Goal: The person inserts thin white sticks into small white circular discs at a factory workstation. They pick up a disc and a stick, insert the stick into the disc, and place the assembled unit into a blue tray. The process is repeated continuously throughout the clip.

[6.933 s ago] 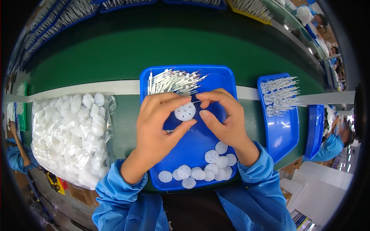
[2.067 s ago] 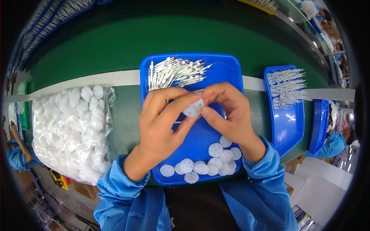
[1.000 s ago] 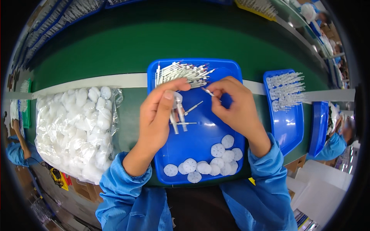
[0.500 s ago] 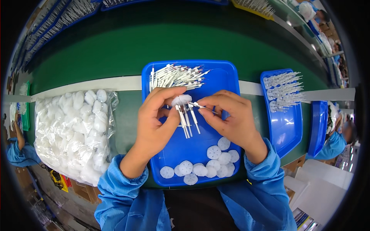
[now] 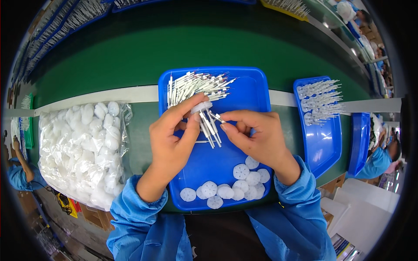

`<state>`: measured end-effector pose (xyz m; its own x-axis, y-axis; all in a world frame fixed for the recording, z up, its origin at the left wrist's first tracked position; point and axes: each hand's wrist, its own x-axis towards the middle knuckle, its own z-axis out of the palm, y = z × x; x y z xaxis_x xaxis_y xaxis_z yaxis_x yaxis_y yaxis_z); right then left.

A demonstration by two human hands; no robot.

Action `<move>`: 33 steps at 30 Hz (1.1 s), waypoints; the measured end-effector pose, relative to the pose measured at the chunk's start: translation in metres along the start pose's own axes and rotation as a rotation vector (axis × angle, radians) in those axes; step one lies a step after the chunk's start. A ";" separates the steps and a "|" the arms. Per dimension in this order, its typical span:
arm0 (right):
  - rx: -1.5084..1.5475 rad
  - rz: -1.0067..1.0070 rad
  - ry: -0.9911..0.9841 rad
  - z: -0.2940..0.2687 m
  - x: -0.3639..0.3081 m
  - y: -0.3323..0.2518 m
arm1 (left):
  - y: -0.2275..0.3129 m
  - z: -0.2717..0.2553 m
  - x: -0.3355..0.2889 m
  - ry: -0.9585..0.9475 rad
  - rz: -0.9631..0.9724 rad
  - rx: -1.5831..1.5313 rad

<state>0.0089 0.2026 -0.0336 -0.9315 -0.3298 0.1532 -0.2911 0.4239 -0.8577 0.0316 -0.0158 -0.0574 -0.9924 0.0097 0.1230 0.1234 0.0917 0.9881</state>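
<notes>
My left hand [image 5: 172, 139] pinches a white round plastic disc [image 5: 202, 106] by its edge, above a blue tray [image 5: 196, 158]. Several white rods [image 5: 209, 129] hang down from the disc, slanting slightly to the right. With thumb and forefinger closed, my right hand [image 5: 259, 135] grips one more thin white rod [image 5: 218, 118], its far end close to the disc's underside; whether it touches is hard to see. A pile of similar rods [image 5: 196, 89] lies at the tray's far left. Loose white discs with small holes [image 5: 241, 172] are scattered along its near side.
A clear bag full of white discs [image 5: 82, 150] lies left of the tray. To the right, another blue tray [image 5: 322, 150] carries rows of discs fitted with rods [image 5: 320, 102]. More rod-filled trays line the far left edge. Co-workers in blue sleeves sit at both sides.
The disc with its rods has tilted and shifted slightly up and left. My right hand has followed it leftward, still pinching the rod.
</notes>
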 end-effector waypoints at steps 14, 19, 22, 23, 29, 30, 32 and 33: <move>-0.166 -0.046 0.067 0.009 0.003 0.001 | -0.003 0.002 -0.001 0.017 0.073 0.114; -0.376 -0.221 0.205 0.015 0.003 0.006 | -0.004 0.006 -0.001 0.019 0.202 0.204; -0.529 -0.319 0.241 0.014 0.003 0.006 | -0.002 0.007 -0.003 0.029 0.159 0.274; -0.571 -0.357 0.245 0.014 0.004 0.006 | -0.001 0.006 -0.004 0.024 0.134 0.297; -0.601 -0.438 0.198 0.008 0.005 0.009 | 0.000 0.010 -0.007 0.041 -0.027 0.107; -0.598 -0.468 0.203 0.009 0.006 0.011 | 0.000 0.011 -0.008 0.046 -0.036 0.098; -0.591 -0.528 0.211 0.011 0.007 0.014 | 0.000 0.013 -0.010 0.056 -0.055 0.079; -0.587 -0.514 0.198 0.012 0.007 0.013 | 0.000 0.013 -0.011 0.054 -0.046 0.097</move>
<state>0.0012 0.1956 -0.0497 -0.6555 -0.4717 0.5898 -0.7094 0.6524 -0.2667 0.0427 -0.0031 -0.0602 -0.9951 -0.0505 0.0854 0.0746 0.1863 0.9797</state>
